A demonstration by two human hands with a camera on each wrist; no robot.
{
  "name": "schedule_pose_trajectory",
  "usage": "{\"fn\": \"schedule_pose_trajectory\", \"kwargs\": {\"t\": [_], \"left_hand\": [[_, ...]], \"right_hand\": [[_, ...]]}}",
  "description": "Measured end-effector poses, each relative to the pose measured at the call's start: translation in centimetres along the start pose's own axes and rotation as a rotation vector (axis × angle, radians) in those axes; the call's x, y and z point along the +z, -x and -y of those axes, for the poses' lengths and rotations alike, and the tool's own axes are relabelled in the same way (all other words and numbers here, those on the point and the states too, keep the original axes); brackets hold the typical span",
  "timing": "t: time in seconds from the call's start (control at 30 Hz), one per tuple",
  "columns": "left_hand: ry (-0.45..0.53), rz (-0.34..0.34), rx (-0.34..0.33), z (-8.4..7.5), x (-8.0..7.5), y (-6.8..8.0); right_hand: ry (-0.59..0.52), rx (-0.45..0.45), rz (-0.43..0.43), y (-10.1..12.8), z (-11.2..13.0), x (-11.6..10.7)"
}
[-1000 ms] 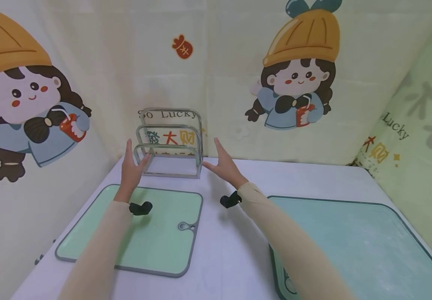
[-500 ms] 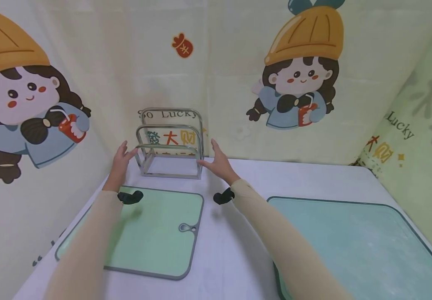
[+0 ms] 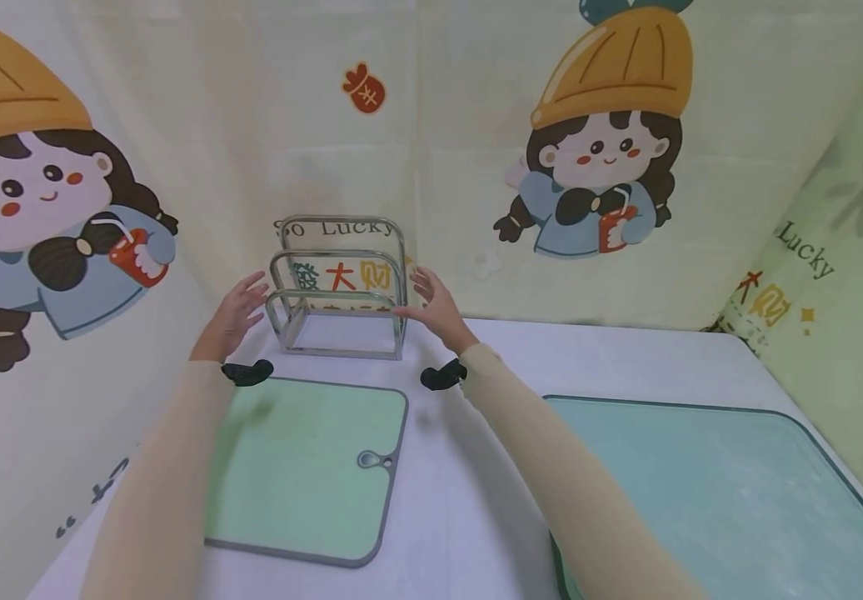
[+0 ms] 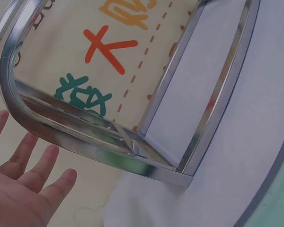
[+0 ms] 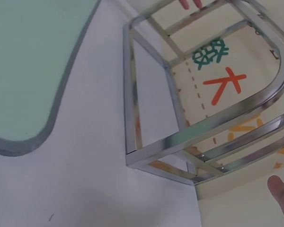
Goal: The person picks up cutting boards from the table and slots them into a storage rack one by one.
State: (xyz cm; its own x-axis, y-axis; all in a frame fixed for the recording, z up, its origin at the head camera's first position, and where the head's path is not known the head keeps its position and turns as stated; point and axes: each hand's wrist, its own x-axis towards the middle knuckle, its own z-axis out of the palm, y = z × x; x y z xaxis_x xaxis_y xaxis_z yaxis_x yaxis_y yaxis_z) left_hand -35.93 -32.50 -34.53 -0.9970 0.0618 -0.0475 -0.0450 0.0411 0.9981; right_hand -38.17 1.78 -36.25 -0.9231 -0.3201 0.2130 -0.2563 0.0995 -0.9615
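Nearest you: pale-green rectangular board with grey edging [image 3: 311, 467], flat on the white table [image 3: 461, 533]. Beyond, your left hand [image 3: 232, 317], fingers spread apart, and your right hand [image 3: 442, 312], thumb held away from fingers, flank a shiny silver metal rack [image 4: 118, 161], three rounded hoops, standing upright between them; contact unclear. Behind: cream printed cloth [image 3: 461, 108], lettered "So Lucky" and "發大财".

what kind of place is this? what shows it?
Probably a staged tabletop workspace rather than a working kitchen: a cartoon-print backdrop encloses a white tabletop, on which sit a metal rack and a light-green cutting board.
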Motion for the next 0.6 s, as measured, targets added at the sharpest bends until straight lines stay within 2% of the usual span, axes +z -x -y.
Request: {"fn": "schedule_pose_trajectory", "kwargs": {"t": [0.33, 0.6], "left_hand": [[-0.029, 0.031, -0.004, 0.8, -0.7, -1.6], [-0.013, 0.046, -0.023, 0.6, -0.2, -1.9]], "right_hand": [[-0.048, 0.009, -0.001, -1.4, -0.1, 1.0], [-0.039, 0.019, -0.019, -2.2, -0.2, 2.1]]}}
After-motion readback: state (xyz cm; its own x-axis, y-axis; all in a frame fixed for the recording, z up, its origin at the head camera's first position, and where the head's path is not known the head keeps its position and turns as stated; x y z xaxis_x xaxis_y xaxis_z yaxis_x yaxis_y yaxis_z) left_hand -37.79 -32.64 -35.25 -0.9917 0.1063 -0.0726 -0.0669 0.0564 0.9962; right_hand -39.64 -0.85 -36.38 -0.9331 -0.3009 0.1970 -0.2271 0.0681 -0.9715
